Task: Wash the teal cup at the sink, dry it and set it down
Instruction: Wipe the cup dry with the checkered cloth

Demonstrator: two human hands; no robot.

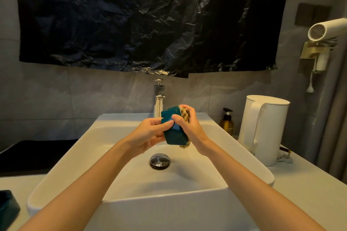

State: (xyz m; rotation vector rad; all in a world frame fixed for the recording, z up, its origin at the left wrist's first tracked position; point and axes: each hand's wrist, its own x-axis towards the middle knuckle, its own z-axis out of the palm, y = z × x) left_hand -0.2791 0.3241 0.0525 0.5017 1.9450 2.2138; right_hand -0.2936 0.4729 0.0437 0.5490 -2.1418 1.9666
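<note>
The glossy teal ceramic cup [173, 131] is held tilted above the white rectangular basin [169, 214], just toward 12 o'clock from the round chrome drain stopper [160, 161]. The left hand [150, 135] grips its base end, thumb across the glaze. The right hand [189, 127] is curled round a tan woven scrubber [185, 115] (cloth or sponge, I cannot tell), pressing it at the cup's mouth. A chrome tap [159, 103] stands at the basin's 12 o'clock. A white plastic kettle [266, 129] and an amber pump bottle [226, 123] stand at 2 o'clock.
</note>
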